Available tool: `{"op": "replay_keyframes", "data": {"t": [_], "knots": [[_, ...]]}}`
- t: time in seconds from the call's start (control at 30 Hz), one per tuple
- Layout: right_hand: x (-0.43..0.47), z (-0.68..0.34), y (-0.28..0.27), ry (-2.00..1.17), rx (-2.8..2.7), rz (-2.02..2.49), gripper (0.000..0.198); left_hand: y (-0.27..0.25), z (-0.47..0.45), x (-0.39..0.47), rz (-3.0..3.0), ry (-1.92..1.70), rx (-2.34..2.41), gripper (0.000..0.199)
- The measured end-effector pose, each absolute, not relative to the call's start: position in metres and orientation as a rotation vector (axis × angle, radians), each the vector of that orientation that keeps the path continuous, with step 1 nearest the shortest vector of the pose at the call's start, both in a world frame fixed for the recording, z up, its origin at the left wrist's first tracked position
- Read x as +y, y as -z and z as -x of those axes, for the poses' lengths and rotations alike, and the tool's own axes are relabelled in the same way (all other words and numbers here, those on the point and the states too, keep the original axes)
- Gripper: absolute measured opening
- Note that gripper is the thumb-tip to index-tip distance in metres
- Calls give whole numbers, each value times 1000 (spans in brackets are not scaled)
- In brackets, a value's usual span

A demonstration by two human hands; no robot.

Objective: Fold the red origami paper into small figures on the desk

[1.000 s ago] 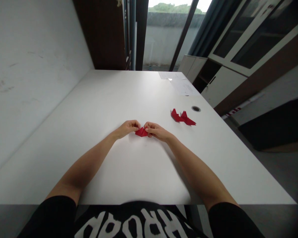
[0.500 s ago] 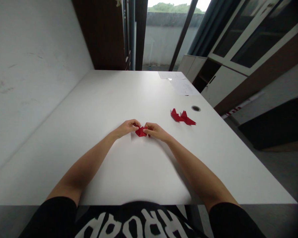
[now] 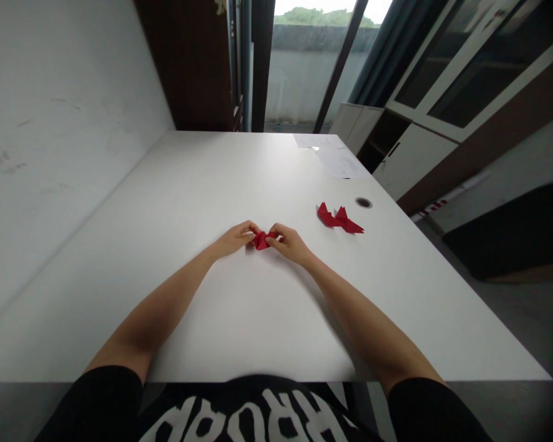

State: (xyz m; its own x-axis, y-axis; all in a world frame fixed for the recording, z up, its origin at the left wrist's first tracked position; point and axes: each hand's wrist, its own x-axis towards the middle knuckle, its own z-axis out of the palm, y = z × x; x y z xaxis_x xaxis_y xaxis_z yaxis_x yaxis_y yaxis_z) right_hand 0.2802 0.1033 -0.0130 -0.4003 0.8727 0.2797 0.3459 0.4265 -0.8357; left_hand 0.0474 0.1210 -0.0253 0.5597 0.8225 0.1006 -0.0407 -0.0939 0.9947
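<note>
A small piece of folded red paper (image 3: 261,240) is held between my two hands, over the middle of the white table. My left hand (image 3: 236,238) pinches its left side between thumb and fingers. On the other side, my right hand (image 3: 289,242) grips the right edge the same way. The fingertips cover both ends of the paper, so its full shape is hidden. To the right of my hands lie two more folded red paper shapes with pointed tips, one (image 3: 325,215) touching or overlapping the other (image 3: 348,221).
The white table (image 3: 239,319) meets a wall on the left. Paper sheets (image 3: 341,161) lie at its far right corner. A round cable hole (image 3: 364,202) is set near the right edge. Cabinets (image 3: 417,153) stand beyond that edge.
The red paper between my hands has shifted slightly up and its outline has narrowed, its sides tilted. Both hands keep their pinch. The two shapes on the right have stayed put.
</note>
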Motion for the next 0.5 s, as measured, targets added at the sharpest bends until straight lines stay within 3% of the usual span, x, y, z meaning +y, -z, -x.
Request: {"op": "replay_keyframes", "data": {"t": [0.33,0.5], "knots": [[97,-272,15,-605,-1997,1071,13,16,-58,108,-1995,-803,1166,13],[96,-269,17,-565,-1976,1085,7,13,-61,104,-2239,-781,1343,13]]}}
